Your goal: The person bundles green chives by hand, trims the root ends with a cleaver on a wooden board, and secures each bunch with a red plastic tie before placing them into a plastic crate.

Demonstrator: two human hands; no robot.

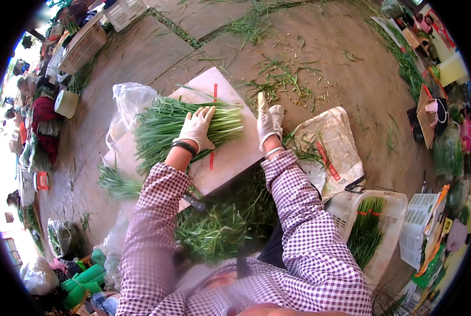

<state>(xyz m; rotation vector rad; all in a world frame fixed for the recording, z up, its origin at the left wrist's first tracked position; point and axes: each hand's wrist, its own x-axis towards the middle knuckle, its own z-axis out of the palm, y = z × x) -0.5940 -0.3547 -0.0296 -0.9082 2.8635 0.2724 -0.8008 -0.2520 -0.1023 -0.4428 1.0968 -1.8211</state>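
A large bundle of garlic chives [159, 129] lies across a pale board [230, 158], its white stalk ends toward the right. My left hand [195, 126], in a whitish glove, rests flat on top of the bundle with its fingers outstretched. Beyond the stalk ends, at the board's right edge, my right hand [268, 118] is held on edge, gloved too. Its fingers are straight and it holds nothing visible; a small gap separates it from the stalks. A dark-handled knife [194, 203] shows at the board's near edge, its blade partly hidden.
A clear plastic bag [130, 100] lies by the board's left corner. Loose chives [117, 181] hang below it. Green trimmings [219, 229] lie near my lap. To the right are a dirty white sack [341, 137] and a white crate [396, 210] holding a tied chive bundle [369, 226].
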